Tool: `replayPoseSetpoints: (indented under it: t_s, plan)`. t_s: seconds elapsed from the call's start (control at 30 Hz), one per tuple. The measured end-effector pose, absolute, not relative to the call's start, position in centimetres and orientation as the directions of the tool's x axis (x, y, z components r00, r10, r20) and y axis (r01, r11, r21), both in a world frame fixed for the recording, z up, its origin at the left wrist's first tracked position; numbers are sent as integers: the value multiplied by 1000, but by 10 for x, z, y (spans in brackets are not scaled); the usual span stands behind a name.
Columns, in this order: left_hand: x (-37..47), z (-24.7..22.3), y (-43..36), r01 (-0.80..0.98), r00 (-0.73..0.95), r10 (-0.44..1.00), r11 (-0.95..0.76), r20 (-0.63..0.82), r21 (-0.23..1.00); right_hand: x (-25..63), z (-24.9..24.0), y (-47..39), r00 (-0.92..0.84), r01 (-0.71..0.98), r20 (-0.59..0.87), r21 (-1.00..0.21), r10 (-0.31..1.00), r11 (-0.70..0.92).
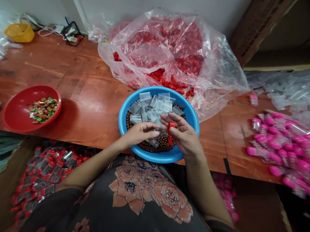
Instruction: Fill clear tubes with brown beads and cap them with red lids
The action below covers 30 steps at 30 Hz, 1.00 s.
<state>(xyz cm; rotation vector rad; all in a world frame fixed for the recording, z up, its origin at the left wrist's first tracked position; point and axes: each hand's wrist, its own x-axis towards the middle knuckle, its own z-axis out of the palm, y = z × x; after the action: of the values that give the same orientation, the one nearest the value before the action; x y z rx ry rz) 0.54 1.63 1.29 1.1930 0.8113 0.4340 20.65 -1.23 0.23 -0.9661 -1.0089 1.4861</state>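
Observation:
Both my hands are over a blue basin (122, 135) holding small brown balls (156, 146) and a heap of small clear plastic boxes (151, 103). The fingers and thumb of my left hand (140, 134) are closed on a clear plastic box (161, 131), partly hidden and hard to see against the balls. My right hand (186, 136) is close beside it, palm turned inward. Its thumb presses a red plastic cap (171, 126) against the fingers, and another red piece (170, 141) shows just below.
Behind the basin lies a large clear bag (219, 71) of red caps. A red bowl (17, 105) of wrapped sweets (44, 110) stands left. Pink-capped containers (286, 143) are piled right. Red-capped filled boxes (50, 169) lie below the table edge at left.

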Motion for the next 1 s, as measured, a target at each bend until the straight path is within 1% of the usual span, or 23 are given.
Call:
replayPoseSetpoints:
  t_s: [0.1,0.2,0.3,0.37,0.47,0.57,0.63,0.83,1.0]
  plan:
    - [6,12,16,157,631,731,209,-261,965,204,3,-16,-172,-167,7,-986,985,-22]
    - [5,11,14,245,605,766,78,-216,966,204,4,-19,-228,57,48,-996,973,63]
    - [5,13,11,272,569,803,24,-181,962,206,5,-20,-264,260,141,-942,954,211]
    - [5,14,7,277,542,826,-1,-156,961,207,6,-21,-281,340,196,-895,939,289]
    - [8,15,0,308,506,859,-97,-77,946,210,11,-24,-325,405,229,-843,918,354]
    - [10,12,-5,280,462,885,-206,57,938,214,18,-26,-371,454,237,-797,898,397]
    - [11,10,-8,259,442,889,-253,118,932,215,21,-28,-389,483,238,-770,890,417]
    - [8,5,-9,288,426,887,-319,178,903,213,17,-27,-421,511,250,-729,872,456]
    - [5,1,-9,302,424,866,-413,267,859,209,11,-25,-470,515,277,-685,838,515]
